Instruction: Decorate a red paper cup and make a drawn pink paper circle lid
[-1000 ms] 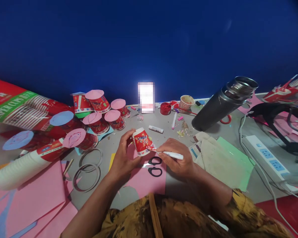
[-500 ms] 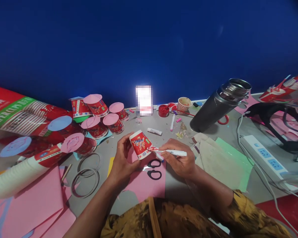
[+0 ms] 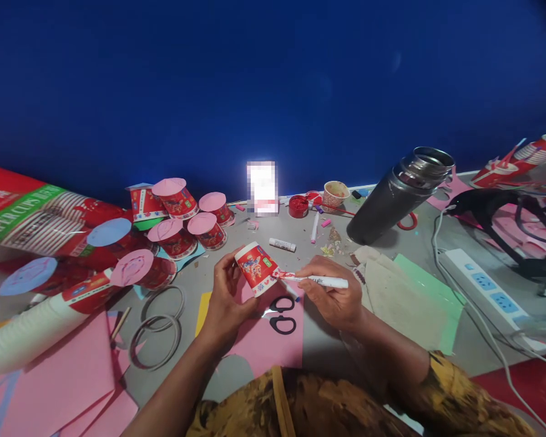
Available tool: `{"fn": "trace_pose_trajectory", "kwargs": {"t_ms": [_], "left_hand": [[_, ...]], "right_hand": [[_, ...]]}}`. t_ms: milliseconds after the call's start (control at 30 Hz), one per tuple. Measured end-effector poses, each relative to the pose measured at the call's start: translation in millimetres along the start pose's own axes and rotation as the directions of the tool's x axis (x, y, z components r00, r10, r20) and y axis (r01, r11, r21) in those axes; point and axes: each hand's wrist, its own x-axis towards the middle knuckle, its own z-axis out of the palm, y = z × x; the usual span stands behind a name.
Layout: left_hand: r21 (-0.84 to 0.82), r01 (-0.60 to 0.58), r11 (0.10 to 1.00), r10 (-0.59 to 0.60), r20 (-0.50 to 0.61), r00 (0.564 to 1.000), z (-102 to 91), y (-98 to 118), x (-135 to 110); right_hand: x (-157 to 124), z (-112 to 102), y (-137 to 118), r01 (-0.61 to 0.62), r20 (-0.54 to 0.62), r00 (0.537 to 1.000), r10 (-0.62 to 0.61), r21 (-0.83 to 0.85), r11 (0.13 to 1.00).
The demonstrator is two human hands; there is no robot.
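Observation:
My left hand [image 3: 230,297] is closed round a red printed paper cup [image 3: 255,267], which it holds tilted above the table. Between the fingers of my right hand [image 3: 334,291] is a white marker [image 3: 330,281] with a red-smeared front end, its tip at the cup's right side. Whether the tip touches the cup I cannot tell. Beneath the hands lies a sheet of pink paper [image 3: 273,349], and on it rest black-handled scissors [image 3: 283,326]. A marker cap [image 3: 282,244] or short white stick is on the table just beyond the cup.
Several red cups topped with pink paper [image 3: 169,187] stand at the left, beside tape rings [image 3: 155,343] and a long cup stack [image 3: 36,334]. A dark flask [image 3: 386,206], a cloth [image 3: 391,297] and a power strip [image 3: 486,285] are on the right. A bright phone [image 3: 262,188] stands behind.
My left hand has turned the cup slightly, so its printed side shows differently. The marker in my right hand has shifted a little to the right. The view has tilted slightly.

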Motion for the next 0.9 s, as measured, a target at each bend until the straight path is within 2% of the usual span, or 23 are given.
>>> {"fn": "trace_pose_trajectory", "kwargs": {"t_ms": [133, 267, 400, 600, 700, 800, 900], "left_hand": [[-0.006, -0.005, 1.000, 0.005, 0.014, 1.000, -1.9, -1.5, -0.4], [0.123, -0.069, 0.990, 0.058, 0.090, 0.994, -2.8, -3.0, -1.2], [0.280, -0.224, 0.933, 0.189, 0.147, 0.971, -4.5, -8.5, 0.3], [0.424, -0.444, 0.789, 0.359, 0.268, 0.894, -8.2, -13.5, 3.0], [0.426, -0.458, 0.780, 0.364, 0.287, 0.886, -7.9, -13.3, 2.6], [0.401, -0.422, 0.813, 0.334, 0.272, 0.902, -6.9, -14.5, 1.4], [0.350, -0.356, 0.866, 0.284, 0.241, 0.928, -5.8, -16.6, -0.7]], "right_hand": [[2.4, -1.9, -1.0, -0.004, -0.021, 1.000, 0.003, -0.021, 1.000], [2.9, -2.1, -0.3, 0.007, -0.014, 1.000, -0.007, -0.026, 1.000], [-0.2, 0.6, 1.6, 0.086, 0.047, 0.995, -0.086, -0.013, 0.996], [-6.6, 5.6, 7.3, 0.174, 0.094, 0.981, -0.171, -0.025, 0.984], [-8.2, 6.9, 9.3, 0.179, 0.127, 0.977, -0.172, -0.050, 0.982], [-7.3, 6.1, 10.8, 0.162, 0.127, 0.980, -0.151, -0.079, 0.984], [-3.8, 3.1, 10.8, 0.134, 0.074, 0.989, -0.127, -0.099, 0.986]]}}
